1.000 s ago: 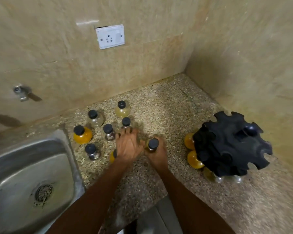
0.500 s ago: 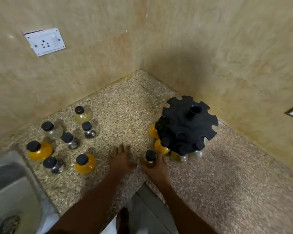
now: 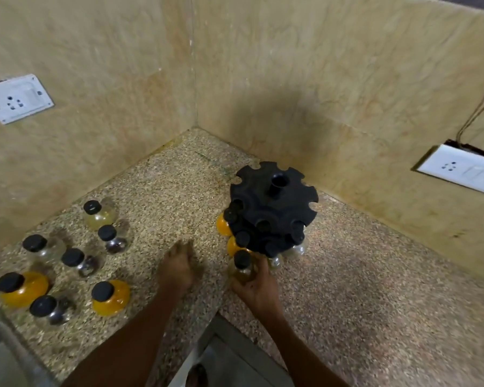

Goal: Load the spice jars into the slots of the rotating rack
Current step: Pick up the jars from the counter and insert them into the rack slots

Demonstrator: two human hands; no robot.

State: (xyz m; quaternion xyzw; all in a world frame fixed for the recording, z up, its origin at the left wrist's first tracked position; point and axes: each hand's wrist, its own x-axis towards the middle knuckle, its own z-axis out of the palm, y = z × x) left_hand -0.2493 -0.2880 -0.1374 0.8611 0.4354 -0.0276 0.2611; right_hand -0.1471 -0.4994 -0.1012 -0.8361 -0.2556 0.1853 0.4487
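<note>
The black rotating rack (image 3: 273, 203) stands in the counter corner, with several jars hanging in its lower slots, two of them orange-filled (image 3: 223, 226). My right hand (image 3: 256, 286) grips a black-capped spice jar (image 3: 242, 263) and holds it against the rack's near lower edge. My left hand (image 3: 176, 268) rests flat on the counter, fingers spread, holding nothing. To the left stand several loose jars: two orange ones (image 3: 111, 297) (image 3: 20, 289), a pale yellow one (image 3: 98, 213) and clear ones (image 3: 111, 238).
Speckled stone counter (image 3: 347, 303) meets tiled walls in a corner. A steel sink edge (image 3: 0, 356) lies at the bottom left. Wall sockets (image 3: 16, 97) (image 3: 461, 170) sit left and right. The counter's front edge notches inward between my arms.
My right hand has carried the jar from the loose group rightward to the rack's near edge. My left hand has come off the jars and lies flat. The view swung right.
</note>
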